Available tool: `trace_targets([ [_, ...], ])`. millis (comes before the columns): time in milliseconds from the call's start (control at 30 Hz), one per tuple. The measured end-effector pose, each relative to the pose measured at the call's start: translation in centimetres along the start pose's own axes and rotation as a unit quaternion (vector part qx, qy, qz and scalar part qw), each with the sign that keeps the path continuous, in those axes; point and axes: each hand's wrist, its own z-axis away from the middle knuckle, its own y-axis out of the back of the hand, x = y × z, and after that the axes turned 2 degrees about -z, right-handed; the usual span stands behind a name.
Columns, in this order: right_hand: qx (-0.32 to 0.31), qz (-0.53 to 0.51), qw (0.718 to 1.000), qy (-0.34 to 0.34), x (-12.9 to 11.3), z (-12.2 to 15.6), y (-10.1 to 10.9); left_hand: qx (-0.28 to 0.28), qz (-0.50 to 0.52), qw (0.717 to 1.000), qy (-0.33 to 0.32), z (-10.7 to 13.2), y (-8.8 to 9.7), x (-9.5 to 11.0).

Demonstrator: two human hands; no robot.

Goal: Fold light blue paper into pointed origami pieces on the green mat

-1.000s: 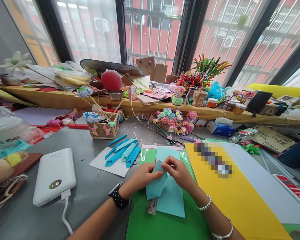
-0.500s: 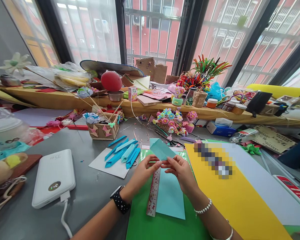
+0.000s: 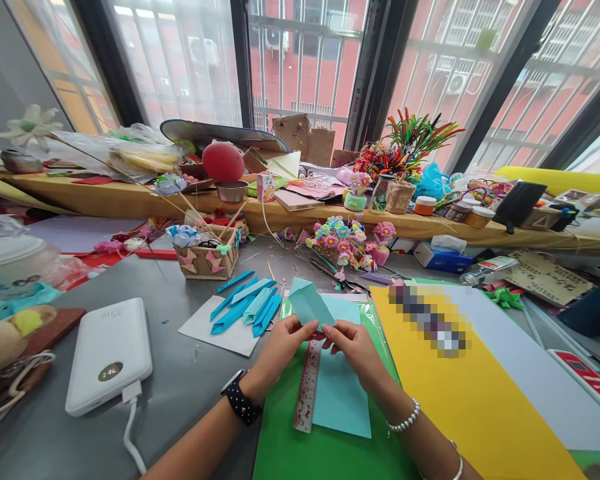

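Note:
Both my left hand point(image 3: 289, 341) and my right hand point(image 3: 350, 343) pinch the near edge of a folded piece of light-blue paper point(image 3: 311, 303). Its far end stands up and tilts to the left, with a fold across it. Below the hands, a larger light-blue sheet point(image 3: 343, 393) lies on a green board point(image 3: 280, 447). A patterned ruler point(image 3: 307, 393) rests along that sheet's left edge. To the left, several folded blue paper strips point(image 3: 245, 303) lie on a white sheet point(image 3: 193, 323).
A white power bank point(image 3: 111, 357) with a cable lies on the left. Yellow card point(image 3: 460, 393) covers the right side. Farther back stand a cardboard box point(image 3: 207, 261) with sticks, a bunch of small craft flowers point(image 3: 340, 240) and a blue tissue pack point(image 3: 443, 257). A cluttered shelf runs below the windows.
The folded light-blue paper has shifted slightly left and turned more upright between my hands. Both hands have moved a little toward me, uncovering more of the sheet behind.

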Motion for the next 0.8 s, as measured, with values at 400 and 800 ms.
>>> trace_targets([
  [400, 0.045, 0.265, 0.925, 0.269, 0.5, -0.2, 1.3, -0.002, 0.016, 1.000, 0.011, -0.3, 0.7, 0.4],
  [800, -0.024, 0.267, 0.932, 0.243, -0.1, -0.1, 2.0, -0.035, -0.096, 0.994, -0.038, -0.4, 0.8, 0.5],
])
